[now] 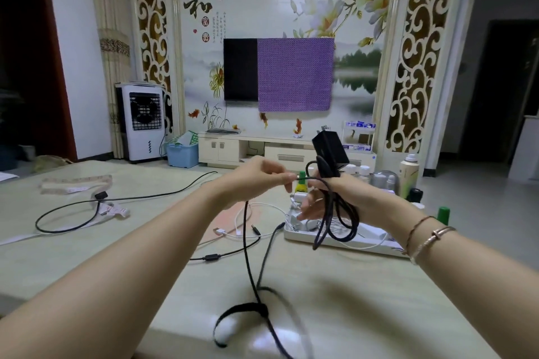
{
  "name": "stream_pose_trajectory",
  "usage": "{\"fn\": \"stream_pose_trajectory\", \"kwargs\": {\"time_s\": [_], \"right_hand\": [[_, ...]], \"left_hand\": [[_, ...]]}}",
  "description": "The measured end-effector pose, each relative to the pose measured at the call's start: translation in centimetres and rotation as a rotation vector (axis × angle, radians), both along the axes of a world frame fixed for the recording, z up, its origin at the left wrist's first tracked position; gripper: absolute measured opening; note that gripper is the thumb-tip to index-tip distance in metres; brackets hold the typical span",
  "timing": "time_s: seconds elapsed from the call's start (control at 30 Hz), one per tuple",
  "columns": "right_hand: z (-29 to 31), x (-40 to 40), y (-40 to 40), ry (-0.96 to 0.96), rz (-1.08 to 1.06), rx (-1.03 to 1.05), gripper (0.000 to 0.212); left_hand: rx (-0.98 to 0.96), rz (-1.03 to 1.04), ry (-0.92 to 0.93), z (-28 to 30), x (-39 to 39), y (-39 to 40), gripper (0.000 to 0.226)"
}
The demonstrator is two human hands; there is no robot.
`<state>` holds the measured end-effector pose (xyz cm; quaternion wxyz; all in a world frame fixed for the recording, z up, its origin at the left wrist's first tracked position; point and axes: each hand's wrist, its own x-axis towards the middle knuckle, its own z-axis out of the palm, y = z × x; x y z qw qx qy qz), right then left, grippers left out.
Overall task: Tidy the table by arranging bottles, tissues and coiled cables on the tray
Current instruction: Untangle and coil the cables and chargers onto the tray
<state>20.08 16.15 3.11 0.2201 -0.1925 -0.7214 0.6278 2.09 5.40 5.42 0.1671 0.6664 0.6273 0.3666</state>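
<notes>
Your right hand [329, 198] is serving as the spool in the head view: you are holding the black power adapter [331, 148] upright against it, with several loops of its black cable [338, 221] hanging round the hand above the white tray [350, 237]. How its fingers are curling behind those loops is hard to tell, but it is plainly gripping the bundle. Your left hand [256, 175] is pinching the free run of cable between thumb and fingertips just left of the coil, keeping it taut so the next turn lies neatly. From that pinch the slack is dropping to the near table [379, 300], where its strap [233, 318] is lying, so a good length is probably left to wind. Bottles [408, 172] are standing at the tray's far right, a white cable [256, 207] is lying loose left of the tray, and another black cable [67, 213] is sprawling far left, both seemingly waiting their turn.
</notes>
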Motion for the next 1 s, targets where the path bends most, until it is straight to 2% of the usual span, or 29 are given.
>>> {"fn": "stream_pose_trajectory", "kwargs": {"time_s": [0.1,0.23,0.4,0.5,0.6,0.63,0.7,0.8,0.87,1.0], "right_hand": [[0.1,0.0,-0.4,0.016,-0.001,-0.097,0.007],[0.5,0.5,-0.7,-0.006,-0.063,-0.07,0.011],[0.2,0.1,-0.7,0.014,0.038,-0.052,0.018],[0.0,-0.1,-0.6,-0.026,0.064,0.027,0.021],[-0.2,-0.1,-0.7,-0.072,0.021,0.102,0.009],[-0.4,-0.2,-0.7,-0.067,-0.008,0.115,0.014],[-0.4,-0.4,-0.7,0.039,-0.081,0.052,0.02],[-0.2,-0.6,-0.4,0.281,-0.177,-0.127,0.01],[-0.1,-0.8,-0.2,0.387,-0.181,-0.156,0.011],[-0.2,-1.8,-0.7,0.42,-0.142,-0.155,0.004]], "left_hand": [[-0.065,0.037,0.186,0.9,0.4,0.1,0.033],[-0.053,0.083,0.218,1.8,-0.1,-0.3,0.028],[0.024,0.096,0.228,1.3,0.4,0.0,0.027],[0.09,0.108,0.135,0.9,0.2,0.2,0.028],[0.133,0.1,0.058,0.8,-0.2,0.3,0.029],[0.136,0.094,0.024,0.6,-0.3,0.1,0.031],[0.12,0.105,-0.055,-0.1,-1.1,-0.2,0.034],[0.042,0.114,-0.244,-1.9,-2.6,-1.0,0.036],[0.024,0.127,-0.344,-3.1,-3.1,-1.0,0.039],[0.086,0.171,-0.336,-3.6,-1.4,-0.4,0.039]]}}
